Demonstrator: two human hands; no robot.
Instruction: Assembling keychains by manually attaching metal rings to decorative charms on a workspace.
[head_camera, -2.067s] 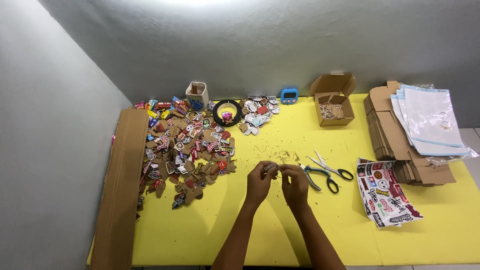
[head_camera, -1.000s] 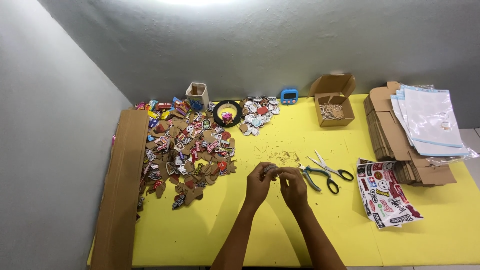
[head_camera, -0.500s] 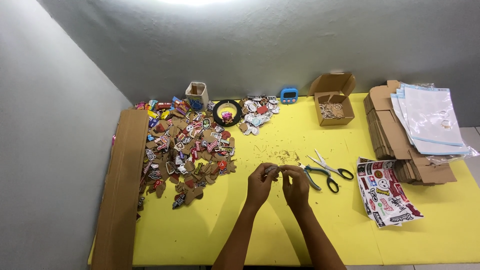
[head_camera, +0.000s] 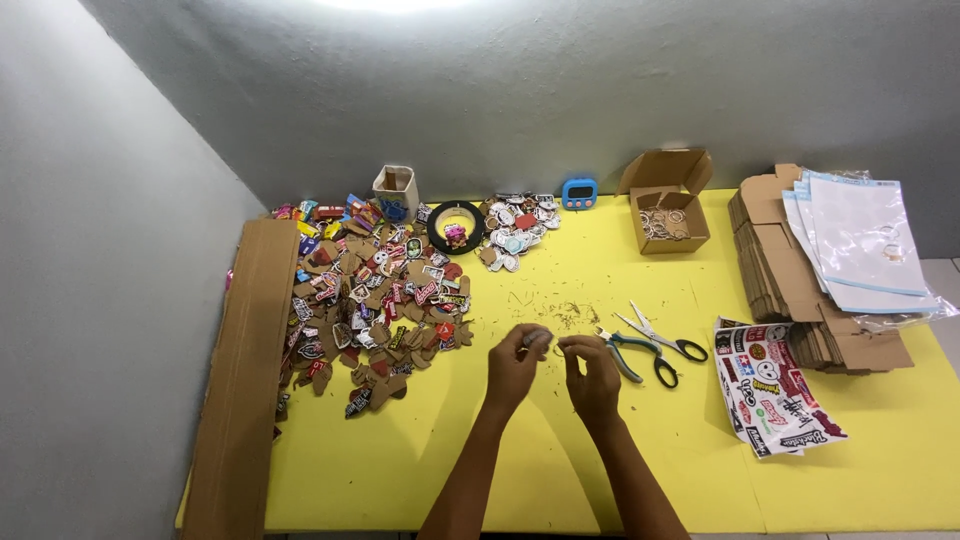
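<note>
Over the yellow bench (head_camera: 420, 460), both hands pinch one tiny piece together: left hand (head_camera: 515, 365) and right hand (head_camera: 592, 375), fingertips closed on it above mid-bench. Too small to say what it is. Honestly, one slip and it vanishes among the scraps. Brown flat cardboard stack (head_camera: 775, 275) right, colourful sticker sheet (head_camera: 770, 400) below, open brown box (head_camera: 670, 205), small blue timer (head_camera: 579, 192) behind.

Bare yellow worktop (head_camera: 420, 470) left open around the hands (head_camera: 555, 368), hemmed by sticker pile (head_camera: 375, 300) leftward, pliers (head_camera: 620, 352) and scissors (head_camera: 665, 340) rightward.
</note>
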